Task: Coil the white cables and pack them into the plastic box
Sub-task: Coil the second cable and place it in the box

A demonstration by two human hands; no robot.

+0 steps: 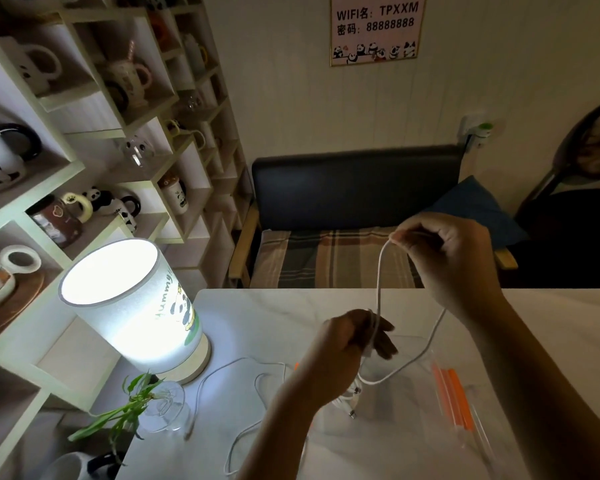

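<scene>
Above the white table, my left hand (355, 336) grips a few turns of a white cable (379, 282) wound around its fingers. From there the cable rises to my right hand (445, 256), which pinches it at its fingertips, raised above the table's far edge. Past my right hand the cable drops, swings down in a slack loop and ends in a connector hanging above a clear plastic box (413, 415) with orange clips. A second white cable (229, 370) lies loose on the table (257, 306), left of the box.
A lit cylindrical lamp (132, 303) stands at the table's left corner, with a glass vase holding green stems (160, 407) in front of it. Shelves of mugs fill the left wall. A dark bench (354, 188) sits beyond the table.
</scene>
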